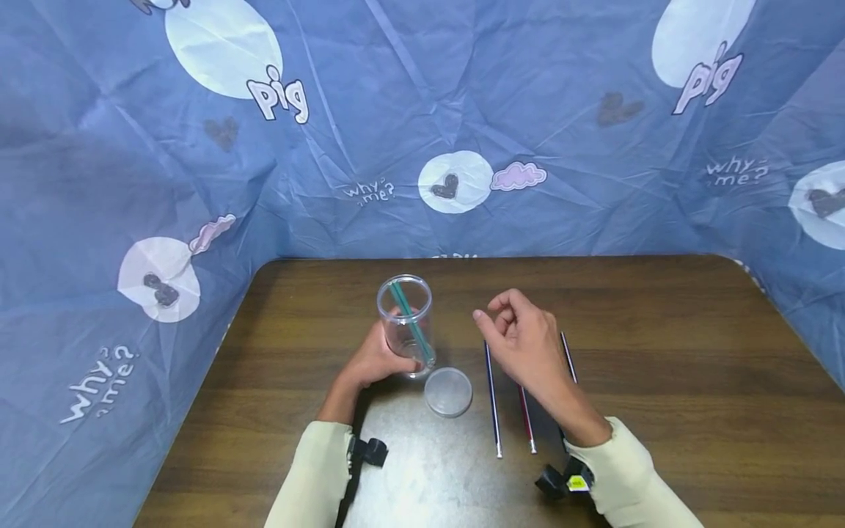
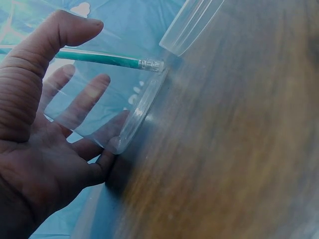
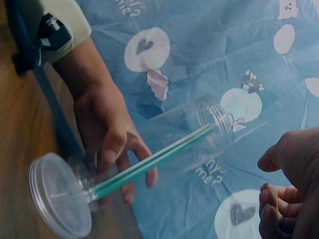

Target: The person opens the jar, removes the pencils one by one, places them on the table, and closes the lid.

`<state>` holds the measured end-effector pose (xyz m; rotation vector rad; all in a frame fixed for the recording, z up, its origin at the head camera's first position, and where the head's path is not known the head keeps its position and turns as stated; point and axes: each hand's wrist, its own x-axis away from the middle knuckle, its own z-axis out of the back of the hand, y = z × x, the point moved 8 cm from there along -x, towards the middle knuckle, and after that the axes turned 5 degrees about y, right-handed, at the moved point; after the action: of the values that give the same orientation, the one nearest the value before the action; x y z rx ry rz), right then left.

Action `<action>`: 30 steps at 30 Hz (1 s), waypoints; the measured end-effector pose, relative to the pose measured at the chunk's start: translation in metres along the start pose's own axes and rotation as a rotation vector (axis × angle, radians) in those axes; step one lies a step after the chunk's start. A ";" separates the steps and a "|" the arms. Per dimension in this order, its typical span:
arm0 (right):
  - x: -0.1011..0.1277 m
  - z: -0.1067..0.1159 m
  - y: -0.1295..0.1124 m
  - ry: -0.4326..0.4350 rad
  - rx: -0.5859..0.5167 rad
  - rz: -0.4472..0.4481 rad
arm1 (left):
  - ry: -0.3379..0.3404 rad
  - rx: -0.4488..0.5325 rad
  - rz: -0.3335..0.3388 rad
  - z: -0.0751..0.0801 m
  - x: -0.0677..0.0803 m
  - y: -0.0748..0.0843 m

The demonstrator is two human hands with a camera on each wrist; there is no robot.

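While our left hand (image 1: 378, 359) clamps the jar (image 1: 405, 323) upright, green pencil (image 1: 411, 321) inside, our right hand (image 1: 524, 339) hovers at 3 o'clock, loosely curled, empty.

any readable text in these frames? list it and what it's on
"pig" – blue printed cloth backdrop, upper left and upper right.
"why me?" – same cloth, several spots, with quote marks.
Yellow tag on the right wrist strap: too small to read.
Jar, lid, pencils: no text visible.
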<state>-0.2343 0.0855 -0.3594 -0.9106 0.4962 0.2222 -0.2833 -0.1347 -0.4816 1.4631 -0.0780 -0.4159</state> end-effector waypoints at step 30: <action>-0.022 -0.049 -0.061 -0.028 0.006 0.115 | 0.022 -0.079 -0.010 0.004 -0.001 0.002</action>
<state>-0.2454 0.0099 -0.3303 -0.8723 0.5237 0.3375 -0.2845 -0.1378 -0.4792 1.3902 -0.0365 -0.4071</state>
